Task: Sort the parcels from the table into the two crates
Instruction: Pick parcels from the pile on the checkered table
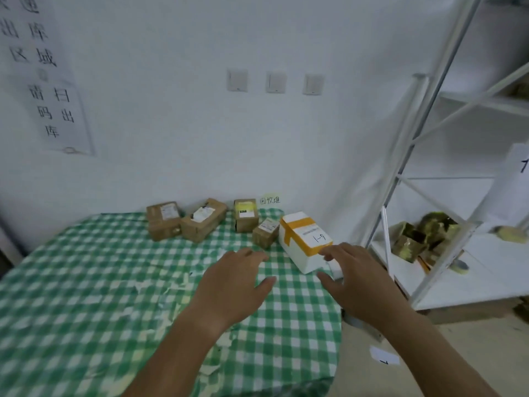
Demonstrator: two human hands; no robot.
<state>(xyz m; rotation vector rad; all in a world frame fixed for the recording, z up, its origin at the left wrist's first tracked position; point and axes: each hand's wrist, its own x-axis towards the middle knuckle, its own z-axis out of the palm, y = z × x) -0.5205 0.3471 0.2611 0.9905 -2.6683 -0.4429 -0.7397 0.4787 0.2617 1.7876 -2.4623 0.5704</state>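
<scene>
White wall [171,138] fills the background, with a paper notice [54,104] of black characters taped at the far left and three pale switch plates [275,81] higher up near the middle. Below it a table [71,282] under a green-and-white checked cloth, creased and scuffed with pale patches, runs from the left edge of view to a drooping right-hand corner; most of its near and left area is bare cloth.

Along the far edge, against the wall, lie five parcels. From the left: a brown cardboard box [163,220] with a white label, touching a second, tilted brown box [203,220]; then a small upright brown box with a yellow label [245,215]; just beside it a smaller brown carton [266,232]; and at the right corner a larger white box [304,242], banded with orange tape and marked "1-9".

The left hand [234,285] hovers palm down over the cloth, fingers relaxed and spread, holding nothing. The right hand [355,279] reaches over the table's right edge, fingers loosely extended, fingertips at the near end of the white box without gripping it.

Right of the table stands a white metal shelving rack [423,156], its slanted struts close to the table corner, with crumpled brown and yellowish packaging [420,239] on one shelf.
</scene>
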